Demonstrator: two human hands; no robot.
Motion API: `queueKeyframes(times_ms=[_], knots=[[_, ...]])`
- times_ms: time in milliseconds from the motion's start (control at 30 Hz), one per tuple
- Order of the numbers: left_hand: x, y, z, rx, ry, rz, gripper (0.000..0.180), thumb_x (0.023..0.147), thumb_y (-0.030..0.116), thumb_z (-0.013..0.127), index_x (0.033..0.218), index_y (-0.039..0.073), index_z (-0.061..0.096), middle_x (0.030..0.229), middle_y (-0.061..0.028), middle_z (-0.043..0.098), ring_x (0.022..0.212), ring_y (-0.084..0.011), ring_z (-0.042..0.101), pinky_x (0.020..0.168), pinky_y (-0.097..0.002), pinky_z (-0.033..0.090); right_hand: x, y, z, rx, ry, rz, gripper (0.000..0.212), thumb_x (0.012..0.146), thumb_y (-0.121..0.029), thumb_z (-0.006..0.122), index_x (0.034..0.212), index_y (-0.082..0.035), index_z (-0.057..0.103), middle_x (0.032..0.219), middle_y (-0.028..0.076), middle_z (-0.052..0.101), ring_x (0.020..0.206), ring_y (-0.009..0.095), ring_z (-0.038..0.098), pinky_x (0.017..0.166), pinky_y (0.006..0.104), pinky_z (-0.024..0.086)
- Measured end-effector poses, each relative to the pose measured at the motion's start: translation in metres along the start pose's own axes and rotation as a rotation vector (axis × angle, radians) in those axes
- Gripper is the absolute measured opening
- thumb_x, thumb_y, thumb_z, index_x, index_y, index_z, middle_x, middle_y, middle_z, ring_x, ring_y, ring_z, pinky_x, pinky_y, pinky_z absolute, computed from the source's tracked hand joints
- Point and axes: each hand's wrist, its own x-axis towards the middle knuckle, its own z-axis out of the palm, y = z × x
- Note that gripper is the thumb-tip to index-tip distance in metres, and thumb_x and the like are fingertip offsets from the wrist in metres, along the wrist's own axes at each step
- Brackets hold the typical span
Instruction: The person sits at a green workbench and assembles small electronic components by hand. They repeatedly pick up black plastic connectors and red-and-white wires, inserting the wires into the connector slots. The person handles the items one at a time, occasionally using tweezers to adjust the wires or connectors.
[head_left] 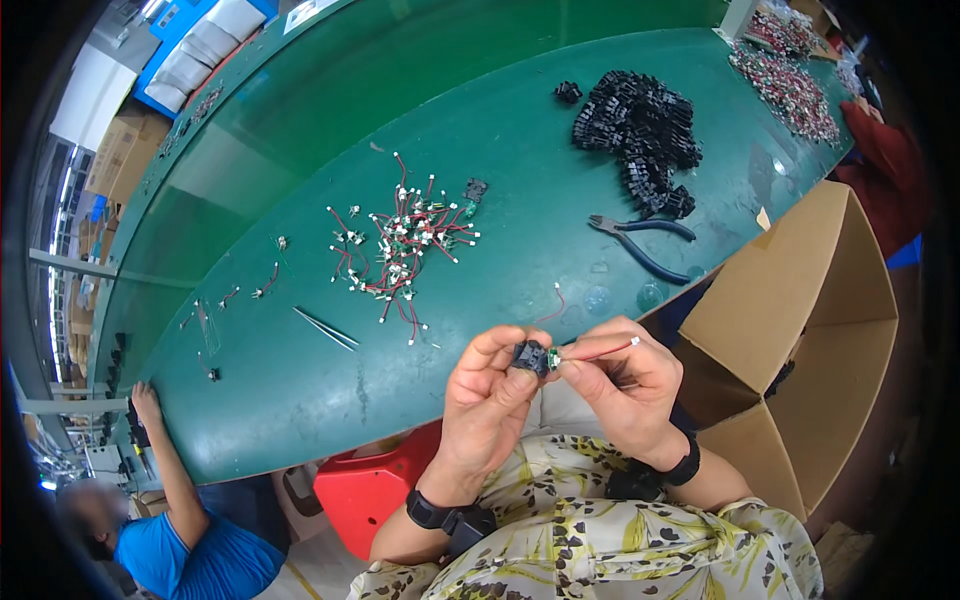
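1. Seen from above, two bare hands meet just beyond the front edge of a green tabletop, before a wearer in patterned clothing with dark wristbands.
2. The left hand has its grip pinching a small black housing between thumb and fingers.
3. The right hand has its grip pinching a small green circuit board, held right at the housing's right side. Whether the board is partly inside the housing is too small to tell.
4. From the board a red wire runs rightward across the right fingers, ending in a white connector.
5. Beyond the hands, left of centre, lies a loose cluster of wired boards, with red wires and white connectors. Tweezers lie near it, on the side toward the wearer.
6. Farther right is a heap of black parts; just below it lie cutting pliers with dark blue handles.
7. A cardboard box stands at the right, beside the tabletop.
8. At the left end, a co-worker in a blue shirt has a hand at the tabletop's edge. A red stool stands between co-worker and wearer.
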Motion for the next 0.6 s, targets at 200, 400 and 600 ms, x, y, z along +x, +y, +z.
queueKeyframes(times_ms=[200, 400, 600], knots=[[0.0027, -0.0022, 0.0003, 0.117, -0.029, 0.087, 0.033, 0.088, -0.006, 0.060, 0.119, 0.004, 0.055, 0.123, -0.0145, 0.055, 0.113, -0.0203, 0.055, 0.097, -0.0357, 0.047, -0.0016, 0.0029, 0.0024, 0.097, 0.036, 0.089, 0.011, 0.081, -0.002, 0.073, 0.091, 0.001, 0.071, 0.089, 0.007, 0.066, 0.066, 0.005, 0.053, 0.055, 0.0193, 0.041], [0.0056, -0.0048, -0.0002, 0.339, -0.049, 0.239, 0.031, 0.087, -0.009, 0.060, 0.115, 0.002, 0.055, 0.123, -0.0160, 0.053, 0.114, -0.0238, 0.056, 0.099, -0.0363, 0.045, 0.0011, 0.0060, 0.0035, 0.097, 0.038, 0.093, 0.011, 0.081, -0.002, 0.073, 0.091, 0.002, 0.071, 0.090, 0.007, 0.066, 0.068, 0.006, 0.054, 0.056, 0.0192, 0.041], [0.0093, -0.0049, 0.0020, 0.429, -0.096, 0.305, 0.029, 0.088, -0.010, 0.058, 0.115, 0.000, 0.054, 0.122, -0.0164, 0.052, 0.116, -0.0286, 0.056, 0.101, -0.0389, 0.045, 0.0030, 0.0079, -0.0009, 0.022, 0.023, 0.063, 0.010, 0.081, -0.002, 0.074, 0.090, 0.001, 0.070, 0.089, 0.007, 0.066, 0.065, 0.005, 0.052, 0.054, 0.0192, 0.039]])
